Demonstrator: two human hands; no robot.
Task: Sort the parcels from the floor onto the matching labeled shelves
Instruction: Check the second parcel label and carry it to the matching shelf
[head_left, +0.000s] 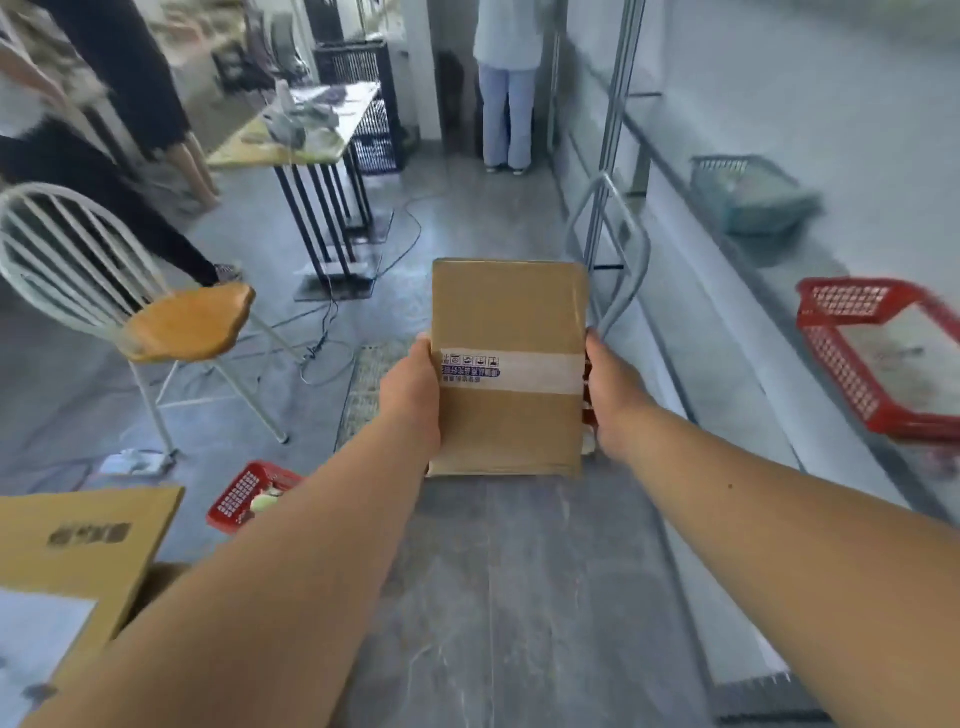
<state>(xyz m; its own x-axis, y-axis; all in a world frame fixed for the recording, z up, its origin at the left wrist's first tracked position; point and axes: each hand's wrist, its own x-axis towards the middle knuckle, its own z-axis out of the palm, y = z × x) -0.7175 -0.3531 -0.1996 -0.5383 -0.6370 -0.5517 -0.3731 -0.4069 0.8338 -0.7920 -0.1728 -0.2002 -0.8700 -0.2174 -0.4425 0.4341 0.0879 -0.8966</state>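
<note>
While you hold the cardboard parcel (509, 322) out in front of you, clear of the floor (519, 571), trust the grip the head view shows: your left hand (413, 395) wraps the parcel's left edge and your right hand (613, 395) its right edge, both level with the white tape band (524, 371). That even, two-sided hold looks steady, so I would not shift it mid-carry. The shelf (737, 306) runs along your right, with a red basket (831, 364) and a teal basket (748, 195) on it. Blur hides any labels, so turn toward it and read them before you commit. Mind the grey metal tube loop (644, 254) just beyond the parcel's far right corner when you swing across.
</note>
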